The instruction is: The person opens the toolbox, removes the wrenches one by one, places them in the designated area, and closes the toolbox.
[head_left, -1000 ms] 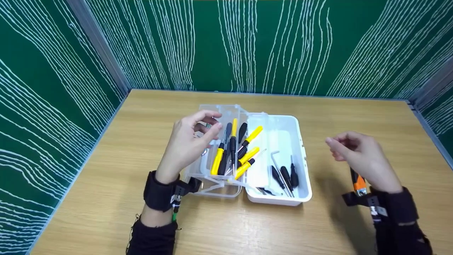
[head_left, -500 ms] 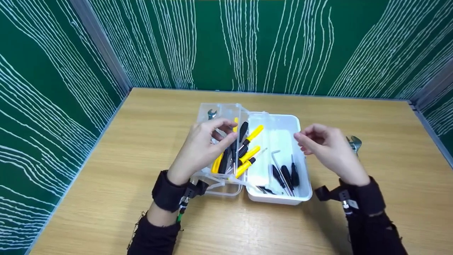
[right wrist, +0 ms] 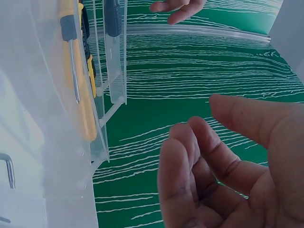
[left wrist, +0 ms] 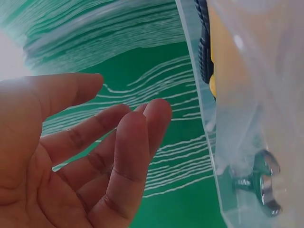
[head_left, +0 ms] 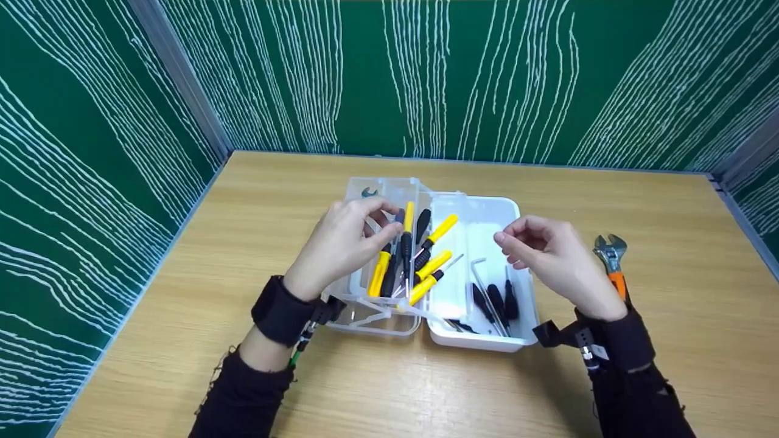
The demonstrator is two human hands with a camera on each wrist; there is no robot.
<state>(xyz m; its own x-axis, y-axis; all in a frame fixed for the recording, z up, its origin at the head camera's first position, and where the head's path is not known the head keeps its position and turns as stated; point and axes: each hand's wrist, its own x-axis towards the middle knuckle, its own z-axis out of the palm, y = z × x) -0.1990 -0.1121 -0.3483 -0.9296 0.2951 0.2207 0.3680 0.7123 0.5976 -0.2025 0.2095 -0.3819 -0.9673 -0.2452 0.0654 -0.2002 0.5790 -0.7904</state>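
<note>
My left hand [head_left: 344, 240] hovers over the clear trays on the left of the open toolbox [head_left: 487, 345]. Its fingers are loosely bent with nothing between them, as the left wrist view also shows. Yellow-and-black screwdrivers [head_left: 378, 275] and a wrench head [left wrist: 266, 183] lie in the trays. Above the right side of the white box is my right hand [head_left: 551, 255], thumb apart from its relaxed, vacant fingers [right wrist: 173, 171]. Below it, the box holds a hex key [head_left: 485, 295] and several black-handled tools [head_left: 510, 301].
An adjustable wrench [head_left: 611, 252] with an orange handle lies on the table [head_left: 688, 292] right of the box, partly hidden by my right wrist. Green panels [head_left: 487, 79] with white wavy lines stand behind the table and at its sides.
My right hand has come left, from beside the box to above its right side, uncovering the adjustable wrench's head. My left hand moved right over the trays, then slightly back.
</note>
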